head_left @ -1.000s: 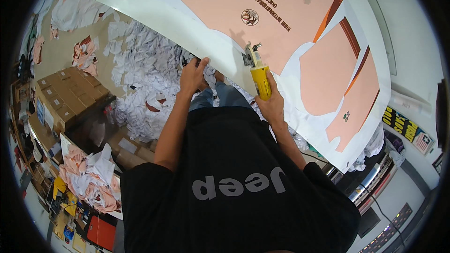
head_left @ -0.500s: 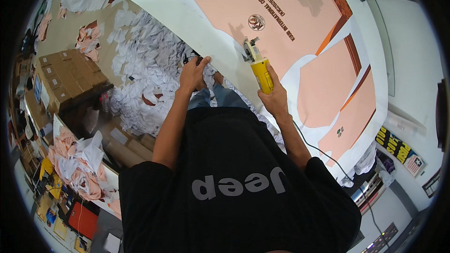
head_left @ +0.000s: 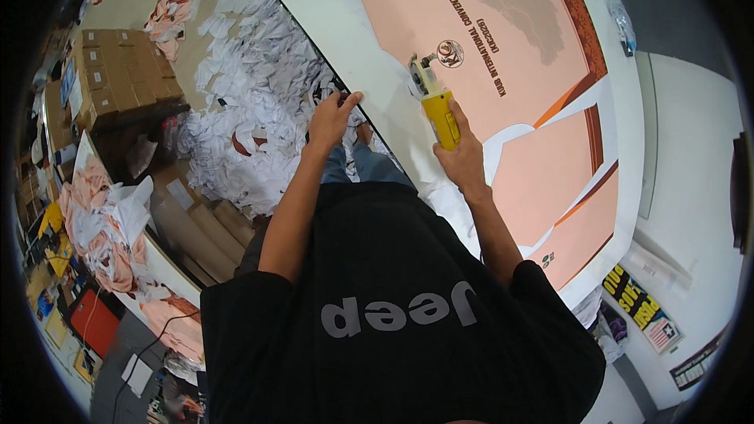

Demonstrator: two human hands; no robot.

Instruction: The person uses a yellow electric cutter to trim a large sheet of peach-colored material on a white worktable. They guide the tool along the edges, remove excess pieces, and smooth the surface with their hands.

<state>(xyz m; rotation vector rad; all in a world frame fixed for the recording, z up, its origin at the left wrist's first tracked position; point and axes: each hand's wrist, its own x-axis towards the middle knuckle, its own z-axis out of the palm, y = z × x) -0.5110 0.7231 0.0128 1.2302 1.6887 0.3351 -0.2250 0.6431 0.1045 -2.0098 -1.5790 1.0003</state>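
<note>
Right hand [head_left: 463, 159] was clamped around the yellow cutter [head_left: 439, 119]; its metal head [head_left: 418, 74] stuck out beyond the grip, at the peach panel [head_left: 479, 27]'s edge on the white cloth [head_left: 377, 78]. Cutter: stubby yellow barrel, cream-and-metal front. Left hand [head_left: 331, 119] was at cloth edge; couldn't tell if pinching.

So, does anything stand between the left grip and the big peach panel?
Yes: straight across in this view, the yellow cutter in the right grip stands between the left grip and the peach panel. Farther up, only white surface shows between.
</note>
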